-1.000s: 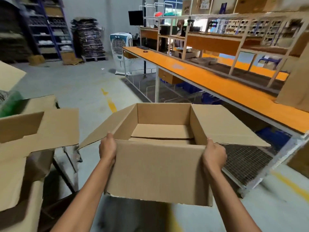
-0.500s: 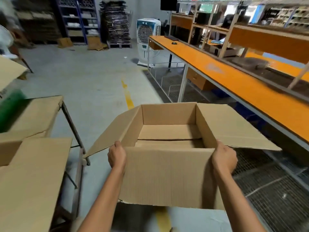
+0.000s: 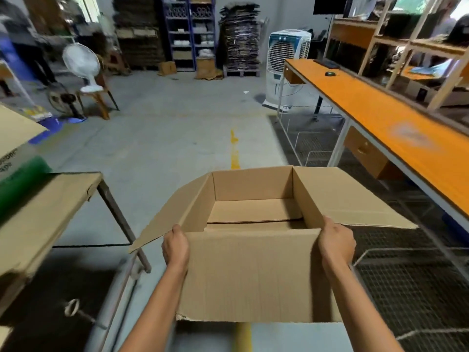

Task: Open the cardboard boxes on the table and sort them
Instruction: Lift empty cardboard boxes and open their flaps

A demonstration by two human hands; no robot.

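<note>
An open box (image 3: 253, 273) is held up off the floor, in front of the person, between a table (image 3: 119, 212) on the left and an orange bench (image 3: 380, 115) on the right. It is gripped at its two near top corners. The left hand (image 3: 176, 246) is curled round the left corner and the right hand (image 3: 336, 243) round the right, with the fingers of both hidden behind the cardboard. The side flaps are spread outward to left and right. Inside, the bottom flaps are seen lying closed, with a seam running across between them. No print, label or tape can be made out on the box (its faces are plain brown).

The table top is covered by a cardboard sheet (image 3: 45, 214). At the far left edge a carton (image 3: 17, 171) with a green band is seen. Dark lettering is printed on its pale part, but it is too blurred to be read.

A yellow line (image 3: 234, 151) is painted on the grey floor beyond the box. An air cooler (image 3: 288, 62) stands at the far end of the bench, and no brand can be read on it. A mouse (image 3: 330, 73) and a keyboard (image 3: 327, 63) lie on the bench top. A white fan (image 3: 81, 62) is set on a chair at the left. Stacks of flattened cardboard (image 3: 241, 34) are piled beside blue shelves (image 3: 189, 31) at the back wall.
</note>
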